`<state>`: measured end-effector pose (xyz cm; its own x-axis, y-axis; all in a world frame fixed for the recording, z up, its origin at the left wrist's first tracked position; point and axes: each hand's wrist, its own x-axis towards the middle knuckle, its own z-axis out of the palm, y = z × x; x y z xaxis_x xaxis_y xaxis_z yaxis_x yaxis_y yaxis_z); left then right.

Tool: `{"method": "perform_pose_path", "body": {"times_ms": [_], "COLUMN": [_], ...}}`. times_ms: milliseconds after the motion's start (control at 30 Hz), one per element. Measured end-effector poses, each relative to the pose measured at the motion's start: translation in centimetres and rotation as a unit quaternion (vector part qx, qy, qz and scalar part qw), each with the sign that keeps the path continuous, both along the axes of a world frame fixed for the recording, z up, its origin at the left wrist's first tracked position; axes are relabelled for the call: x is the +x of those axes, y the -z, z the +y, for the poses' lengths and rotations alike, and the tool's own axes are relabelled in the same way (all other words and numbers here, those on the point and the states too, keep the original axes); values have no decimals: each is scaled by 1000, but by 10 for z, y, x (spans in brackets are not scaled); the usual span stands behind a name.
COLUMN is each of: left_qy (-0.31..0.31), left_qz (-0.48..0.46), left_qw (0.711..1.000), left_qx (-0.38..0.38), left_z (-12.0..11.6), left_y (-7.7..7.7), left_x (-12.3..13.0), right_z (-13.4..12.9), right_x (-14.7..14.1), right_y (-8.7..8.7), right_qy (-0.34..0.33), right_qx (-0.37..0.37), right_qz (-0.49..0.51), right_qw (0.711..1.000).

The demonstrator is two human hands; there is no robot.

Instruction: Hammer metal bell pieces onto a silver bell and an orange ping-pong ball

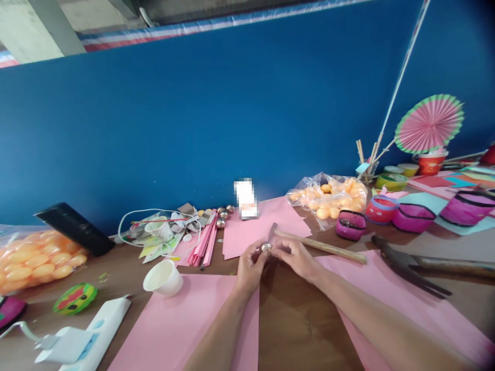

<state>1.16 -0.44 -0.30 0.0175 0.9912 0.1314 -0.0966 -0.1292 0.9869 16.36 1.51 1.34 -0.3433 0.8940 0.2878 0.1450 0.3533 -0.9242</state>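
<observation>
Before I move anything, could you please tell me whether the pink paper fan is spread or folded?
Spread: the fan shows as a wide, pleated round with a green edge.

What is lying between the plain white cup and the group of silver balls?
A bundle of pink paper strips lies there, in the head view.

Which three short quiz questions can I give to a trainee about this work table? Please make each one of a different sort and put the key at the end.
1. Choose one. What is between the left hand and the right hand?
A) a white cup
B) a pink fan
C) a small shiny ball

2. True or false: the round paper fan has a green edge.

3. Fill in the colour: the wall behind the table is ____.

Key: 1 C; 2 true; 3 blue.
</observation>
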Motion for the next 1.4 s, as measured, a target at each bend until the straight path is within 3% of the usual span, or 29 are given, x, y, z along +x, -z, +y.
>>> {"method": "perform_pose_path", "body": {"times_ms": [600,1100,1233,1400], "left_qy": [-17,-35,-39,-53], "left_qz": [88,107,127,144], "left_qw": [993,990,986,983], "left_qx": [71,87,97,102], "left_z": [2,1,1,2], "left_y": [0,-3,0,1], "left_x": [-1,3,3,3], "right_z": [5,1,1,3], "right_x": [1,1,0,-3], "right_y": [9,2,4,8], "right_qy": [1,16,29,3], "right_qx": [-12,2,-4,-68], "right_qz": [-28,-9,31,116], "right_qw": [1000,1000,999,991]}}
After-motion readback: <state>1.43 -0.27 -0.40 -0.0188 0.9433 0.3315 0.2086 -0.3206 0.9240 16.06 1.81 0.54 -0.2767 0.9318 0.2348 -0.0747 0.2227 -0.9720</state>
